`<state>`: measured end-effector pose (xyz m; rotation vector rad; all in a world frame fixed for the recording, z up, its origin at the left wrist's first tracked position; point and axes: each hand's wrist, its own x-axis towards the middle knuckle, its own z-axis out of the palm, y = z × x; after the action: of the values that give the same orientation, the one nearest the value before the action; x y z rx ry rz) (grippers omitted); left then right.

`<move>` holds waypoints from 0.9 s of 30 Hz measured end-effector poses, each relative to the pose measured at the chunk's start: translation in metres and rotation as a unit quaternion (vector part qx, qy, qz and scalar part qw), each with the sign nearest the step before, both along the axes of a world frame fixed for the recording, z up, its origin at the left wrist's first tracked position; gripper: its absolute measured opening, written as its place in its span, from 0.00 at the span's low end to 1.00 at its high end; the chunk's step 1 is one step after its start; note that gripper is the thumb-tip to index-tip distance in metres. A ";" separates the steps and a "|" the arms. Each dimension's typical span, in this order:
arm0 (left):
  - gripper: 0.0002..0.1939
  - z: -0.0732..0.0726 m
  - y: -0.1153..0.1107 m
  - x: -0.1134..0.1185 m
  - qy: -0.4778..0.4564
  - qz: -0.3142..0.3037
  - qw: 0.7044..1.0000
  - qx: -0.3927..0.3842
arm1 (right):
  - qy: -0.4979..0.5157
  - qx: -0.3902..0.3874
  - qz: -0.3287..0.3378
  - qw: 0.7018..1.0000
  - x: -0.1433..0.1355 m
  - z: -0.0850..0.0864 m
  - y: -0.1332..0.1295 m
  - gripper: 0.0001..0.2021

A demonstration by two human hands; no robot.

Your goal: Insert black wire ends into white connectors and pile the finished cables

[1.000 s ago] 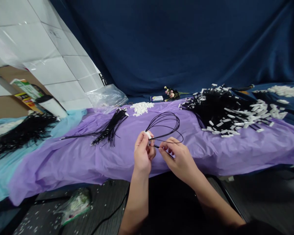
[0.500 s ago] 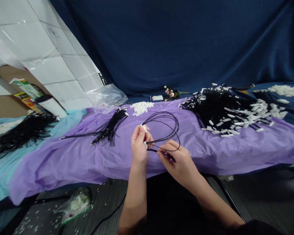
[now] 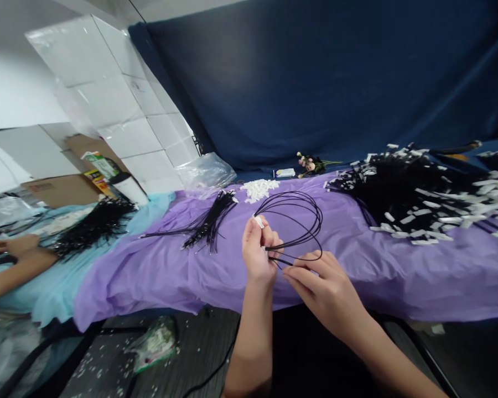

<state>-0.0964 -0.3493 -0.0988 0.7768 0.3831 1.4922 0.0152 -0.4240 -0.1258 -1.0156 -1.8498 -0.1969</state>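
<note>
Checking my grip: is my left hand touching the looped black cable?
Touching: the head view shows the left hand gripping the black cable at its left.

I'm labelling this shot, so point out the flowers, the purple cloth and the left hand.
Flowers (image 3: 311, 166): head view, pink bloom.
Purple cloth (image 3: 124, 287): head view, bare left part.
Left hand (image 3: 258, 257): head view, below the thumb.

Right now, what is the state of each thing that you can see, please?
Black cable: looped, held up
Left hand: closed on cable
Right hand: pinching cable
Purple cloth: spread, wrinkled
White pieces: loosely heaped
Flowers: lying down
Blue curtain: hanging
Floor bag: holding contents, closure unclear
</note>
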 end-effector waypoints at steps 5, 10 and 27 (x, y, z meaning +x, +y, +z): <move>0.12 0.001 -0.001 0.001 -0.025 -0.016 0.999 0.020 | 0.077 -0.064 0.062 0.993 0.003 -0.001 0.001 0.02; 0.12 0.003 -0.004 0.000 -0.020 -0.054 0.998 0.018 | 0.205 -0.182 0.086 0.958 0.003 0.006 0.002 0.04; 0.15 -0.007 -0.003 0.002 0.071 -0.094 0.993 0.004 | 0.332 -0.279 0.136 0.891 -0.006 -0.004 0.008 0.06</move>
<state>-0.0948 -0.3526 -0.1055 0.9035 0.3981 1.2676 0.0090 -0.4157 -0.1303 -1.0083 -1.3902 0.8073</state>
